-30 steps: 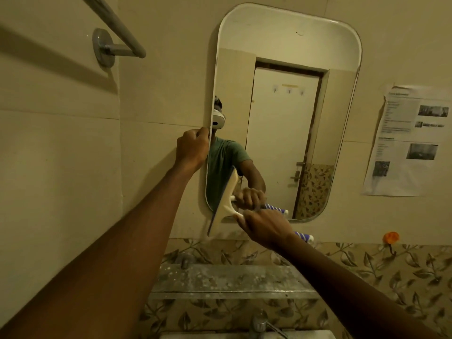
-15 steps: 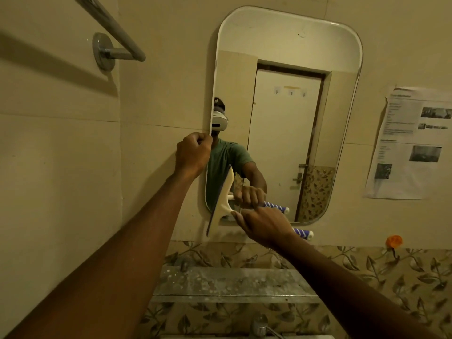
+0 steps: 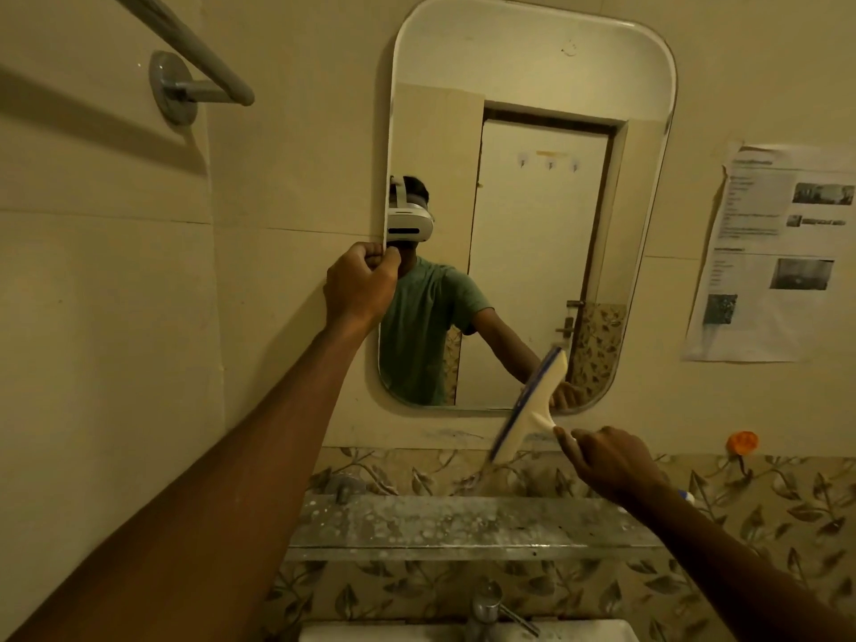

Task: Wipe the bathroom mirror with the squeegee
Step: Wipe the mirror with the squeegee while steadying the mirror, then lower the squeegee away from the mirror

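Head view, single frame: the mirror, tall with rounded corners, hung on a cream tiled wall. The left hand was clenched on the mirror's left edge at about mid-height, with the arm stretched up from the lower left of frame. The right hand was closed around the handle of the squeegee, gripping just behind the head; the far end of the handle was hidden by the hand. The squeegee head was tilted, its upper end over the mirror's lower right corner and its lower end past the bottom rim, over the wall. Whether the blade touched the glass could not be judged. Motion blur was noted at the lower end of the blade. Below the mirror ran a strip of leaf-patterned tiles and a spotted shelf. A tap stood at the bottom edge. A towel rail was fixed at upper left, and a printed paper sheet was stuck to the wall at right, with a small orange hook below it.
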Available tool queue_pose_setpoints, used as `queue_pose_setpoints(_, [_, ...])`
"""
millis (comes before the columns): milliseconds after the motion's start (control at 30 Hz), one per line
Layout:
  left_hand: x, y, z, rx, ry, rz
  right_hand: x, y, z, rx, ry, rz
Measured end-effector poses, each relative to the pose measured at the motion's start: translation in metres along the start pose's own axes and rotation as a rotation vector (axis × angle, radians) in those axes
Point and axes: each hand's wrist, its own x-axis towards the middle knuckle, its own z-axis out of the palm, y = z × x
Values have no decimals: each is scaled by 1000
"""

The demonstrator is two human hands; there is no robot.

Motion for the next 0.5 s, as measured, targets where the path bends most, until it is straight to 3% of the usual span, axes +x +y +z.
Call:
queue_pose_setpoints(233, [-10, 3, 3, -58, 52, 3, -34, 37, 19, 21, -53, 159])
queue_pose_setpoints(500, [-49, 2, 33, -220, 113, 12, -76, 45, 29, 69, 57, 275])
